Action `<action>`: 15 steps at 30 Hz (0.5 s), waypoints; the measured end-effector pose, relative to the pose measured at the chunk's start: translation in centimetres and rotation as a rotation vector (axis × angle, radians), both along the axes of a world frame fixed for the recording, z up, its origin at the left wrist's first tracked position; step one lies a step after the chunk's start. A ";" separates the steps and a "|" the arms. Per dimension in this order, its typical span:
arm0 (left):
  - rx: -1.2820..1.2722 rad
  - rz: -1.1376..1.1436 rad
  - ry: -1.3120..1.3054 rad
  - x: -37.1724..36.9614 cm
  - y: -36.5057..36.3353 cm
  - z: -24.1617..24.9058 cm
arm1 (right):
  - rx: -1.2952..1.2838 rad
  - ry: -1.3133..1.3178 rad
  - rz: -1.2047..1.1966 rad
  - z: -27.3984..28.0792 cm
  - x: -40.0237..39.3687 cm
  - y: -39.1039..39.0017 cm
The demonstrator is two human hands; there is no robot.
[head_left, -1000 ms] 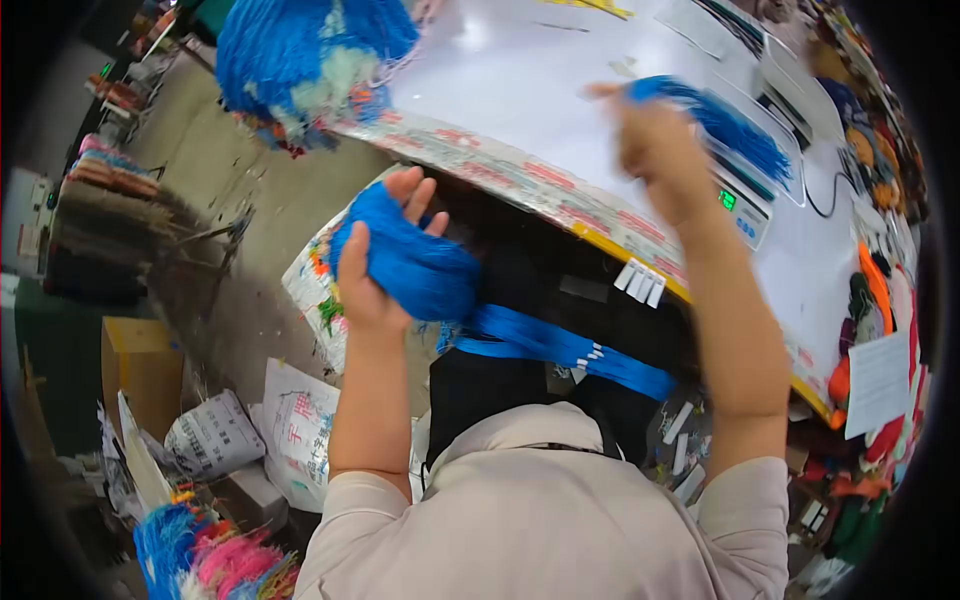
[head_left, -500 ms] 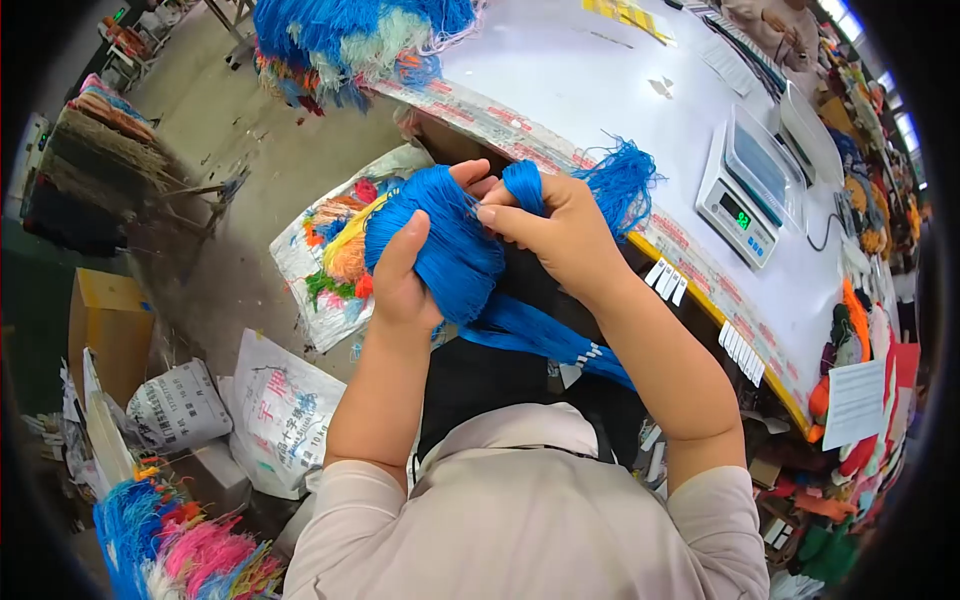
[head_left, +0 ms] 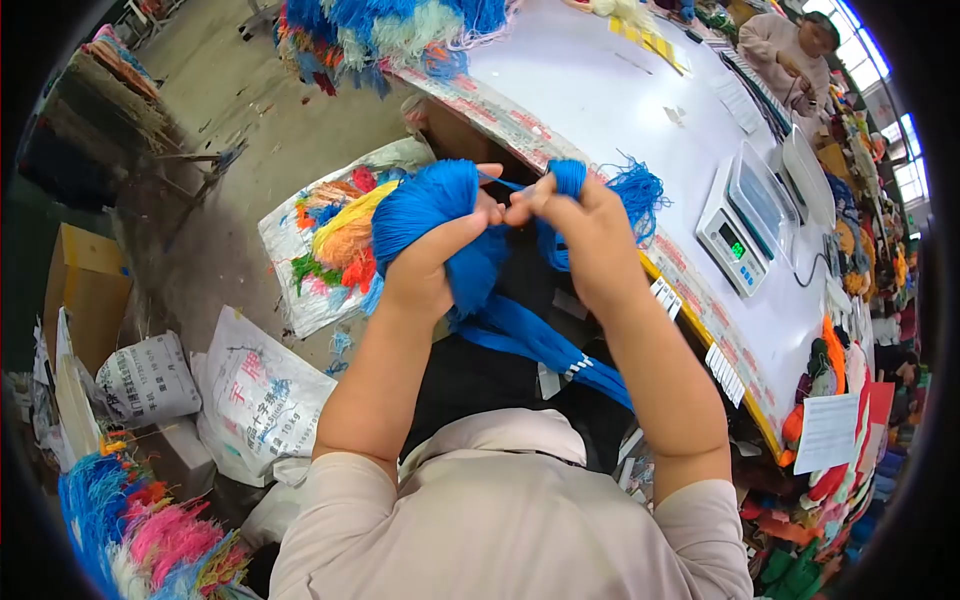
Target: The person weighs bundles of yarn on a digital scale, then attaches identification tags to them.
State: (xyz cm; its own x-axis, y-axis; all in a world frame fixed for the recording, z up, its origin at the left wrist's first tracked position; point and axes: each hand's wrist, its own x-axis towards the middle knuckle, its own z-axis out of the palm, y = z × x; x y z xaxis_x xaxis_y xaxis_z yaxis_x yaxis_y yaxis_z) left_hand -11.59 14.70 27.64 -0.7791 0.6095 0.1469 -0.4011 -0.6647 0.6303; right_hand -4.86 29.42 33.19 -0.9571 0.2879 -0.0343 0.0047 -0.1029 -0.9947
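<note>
A thick bundle of blue thread (head_left: pixel 425 215) hangs in my left hand (head_left: pixel 435 262), whose thumb presses on its right side. My right hand (head_left: pixel 585 225) is closed around a smaller looped part of blue thread (head_left: pixel 568 178), just right of the bundle. A thin blue strand runs between the two hands, and their fingertips nearly meet. Frayed blue ends (head_left: pixel 638 198) stick out beyond my right hand over the table edge. Below, more blue skeins with white bands (head_left: pixel 545 345) lie across my lap.
The white table (head_left: pixel 600 95) carries a digital scale (head_left: pixel 735 235) and a pile of blue and pale thread (head_left: pixel 400 30). Coloured scraps lie on a white sack (head_left: pixel 300 290). Printed sacks (head_left: pixel 262 400) and a carton (head_left: pixel 90 290) stand left. Another person (head_left: pixel 785 55) is at the far right.
My right hand has drawn slightly away from the bundle, and a strand is now stretched between the hands. My left thumb has shifted inward. The view has shifted, showing more of the other person.
</note>
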 end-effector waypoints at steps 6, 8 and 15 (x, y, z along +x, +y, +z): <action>0.875 -0.488 -0.373 0.1 -2.0 -2.7 | 0.559 -0.418 0.297 2.7 -2.7 9.7; 0.688 -0.402 -0.263 1.0 -1.8 -0.9 | 1.323 -0.454 0.410 4.4 -1.8 6.6; -0.144 -0.375 0.124 3.1 1.8 -0.1 | 1.154 0.028 0.340 3.7 4.2 1.4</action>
